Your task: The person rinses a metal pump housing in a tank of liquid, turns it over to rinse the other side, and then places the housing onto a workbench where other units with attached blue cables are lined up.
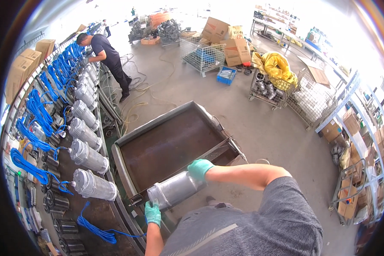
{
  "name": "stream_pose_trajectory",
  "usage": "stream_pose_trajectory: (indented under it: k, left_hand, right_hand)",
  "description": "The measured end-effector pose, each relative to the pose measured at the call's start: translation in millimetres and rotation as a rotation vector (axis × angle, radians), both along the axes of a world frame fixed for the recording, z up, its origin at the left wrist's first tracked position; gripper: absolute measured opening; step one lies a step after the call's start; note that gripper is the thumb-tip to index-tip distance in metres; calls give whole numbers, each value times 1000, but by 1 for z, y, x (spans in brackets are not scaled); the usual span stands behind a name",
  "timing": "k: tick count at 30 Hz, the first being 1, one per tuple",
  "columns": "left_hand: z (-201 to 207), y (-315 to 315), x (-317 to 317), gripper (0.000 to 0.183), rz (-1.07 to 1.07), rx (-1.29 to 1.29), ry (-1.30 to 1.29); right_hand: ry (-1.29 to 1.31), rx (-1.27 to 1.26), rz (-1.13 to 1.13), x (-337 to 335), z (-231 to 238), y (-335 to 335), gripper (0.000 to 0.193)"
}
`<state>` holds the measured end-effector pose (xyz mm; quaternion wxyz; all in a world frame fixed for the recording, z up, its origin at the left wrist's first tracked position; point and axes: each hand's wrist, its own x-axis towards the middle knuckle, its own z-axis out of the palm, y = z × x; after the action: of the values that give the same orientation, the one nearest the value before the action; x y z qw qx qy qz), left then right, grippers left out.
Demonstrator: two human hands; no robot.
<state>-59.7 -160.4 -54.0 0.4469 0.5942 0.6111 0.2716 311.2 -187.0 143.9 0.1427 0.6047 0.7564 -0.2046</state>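
Observation:
I hold a silver cylindrical motor housing [175,190] in both hands, close to my chest, tilted with its capped end toward the lower left. My left hand [152,212], in a green glove, grips that capped end. My right hand [199,168], also green-gloved, clasps the upper end. The housing hangs over the near corner of a rusty brown metal tray cart [166,145]. To the left, a row of similar silver housings [88,156] with coiled blue cables [34,128] lies along a workbench [98,213].
Another person [109,59] in dark clothes bends over the far end of the bench. Wire cages [202,53], cardboard boxes [226,38], a blue crate [226,75] and a yellow cloth [277,66] stand on the concrete floor. Shelving [362,141] lines the right side.

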Motion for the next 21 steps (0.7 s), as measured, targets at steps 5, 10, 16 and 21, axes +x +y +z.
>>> stream_pose_trajectory:
  k: [5, 10, 16, 21]
  left_hand:
    - [18, -4, 4, 45, 23, -91, -16]
    - [12, -2, 2, 45, 48, -56, -10]
    - [59, -11, 19, 43, 67, -190, -31]
    - [59, -12, 23, 45, 80, -146, -11]
  right_hand:
    - [42, 30, 83, 9, 15, -6, 52]
    - [-6, 158, 416, 32, 4, 9, 40]
    - [20, 205, -193, 6, 14, -11, 46]
    - [67, 216, -270, 8, 21, -18, 56]
